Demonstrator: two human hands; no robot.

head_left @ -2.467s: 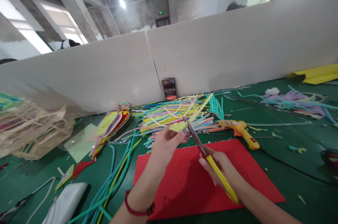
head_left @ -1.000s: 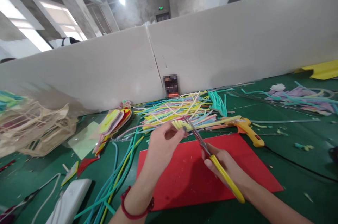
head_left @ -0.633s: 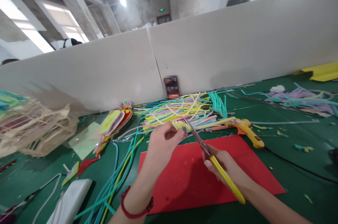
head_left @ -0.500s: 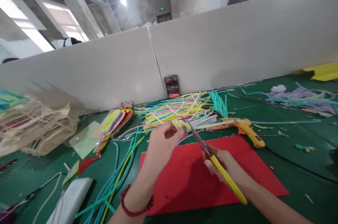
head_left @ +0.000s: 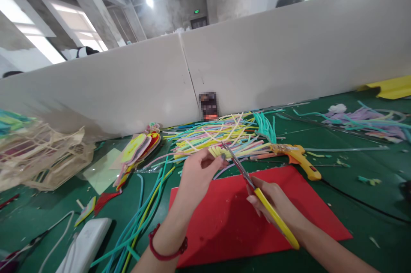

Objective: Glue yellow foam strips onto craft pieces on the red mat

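My left hand (head_left: 202,174) is closed in a pinch on a small pale-yellow piece with a fringed look (head_left: 216,151). Scissors (head_left: 269,206) with yellow handles are gripped in my right hand (head_left: 268,196), their metal blades pointing up and left beside the yellow piece. Whether the blades touch it, I cannot tell. Both hands are above a red sheet (head_left: 231,221) lying on the green table. Just beyond them is a pile of thin, soft, coloured strips (head_left: 218,133). An orange glue gun (head_left: 298,159) lies right of the pile.
Blue, green and yellow strips (head_left: 141,217) lie left of my left arm, near a white power strip (head_left: 85,245). Far left stands a beige stick-like structure (head_left: 48,157). Layered colourful shapes (head_left: 141,146) lie left of the pile. A white partition (head_left: 128,88) closes the back.
Both hands stay almost in place. The left hand's yellow piece and the scissors' angle look nearly the same; only tiny shifts show.
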